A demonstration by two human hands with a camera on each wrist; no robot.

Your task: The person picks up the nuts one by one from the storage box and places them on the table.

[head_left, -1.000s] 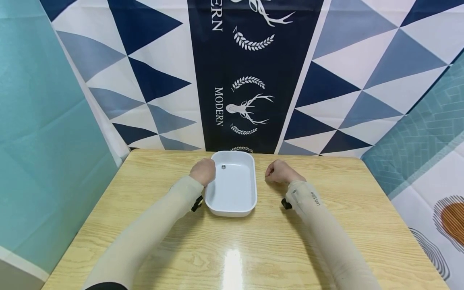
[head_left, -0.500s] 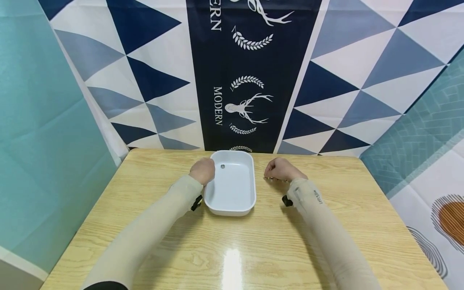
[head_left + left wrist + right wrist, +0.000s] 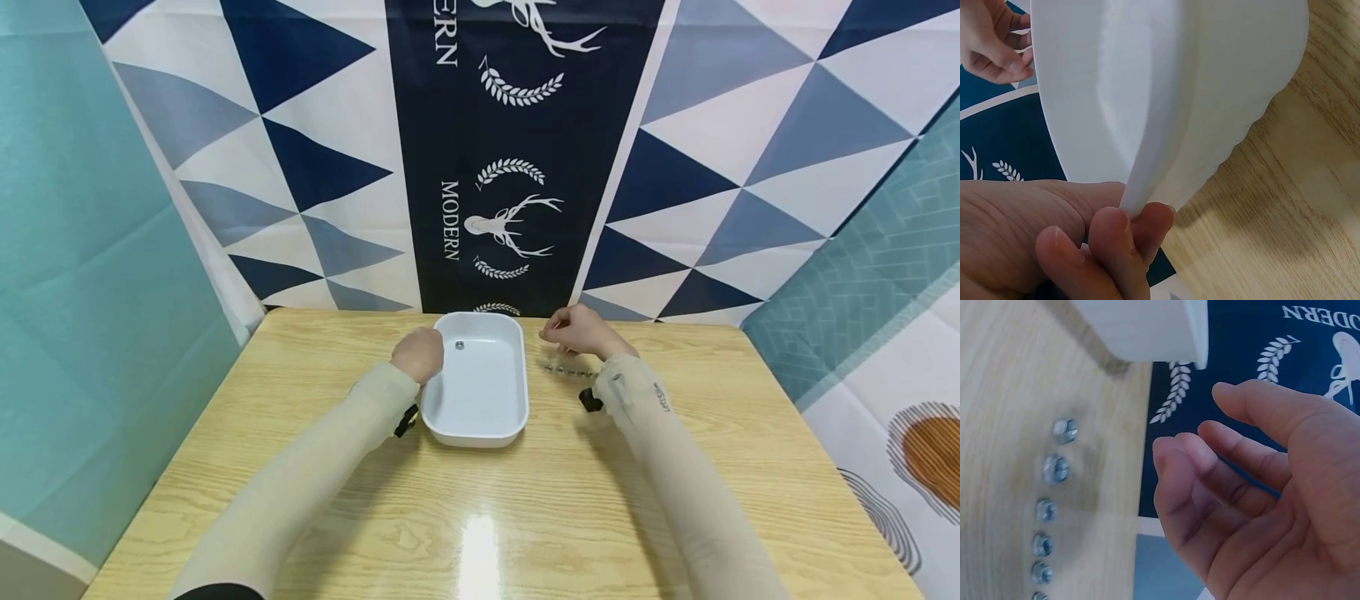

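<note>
A white rectangular tray (image 3: 476, 440) stands near the back of the table. My left hand (image 3: 418, 354) pinches its left rim between thumb and fingers, as the left wrist view shows up close. One metal nut (image 3: 460, 344) lies inside the tray at the back left. To the tray's right, several nuts (image 3: 572, 372) form a row on the wood. Just behind that row, my right hand (image 3: 581, 331) hovers with loosely bent fingers. In the right wrist view its thumb is apart from the fingers (image 3: 1175, 481), and I see nothing held.
The light wooden table (image 3: 360, 508) extends toward me and out to both sides. A patterned cloth (image 3: 502, 167) hangs right behind its back edge. A teal cloth (image 3: 112, 292) borders the left side.
My right hand has lifted off the row of nuts and moved slightly back, so the nuts show. The left hand has stayed on the tray's rim.
</note>
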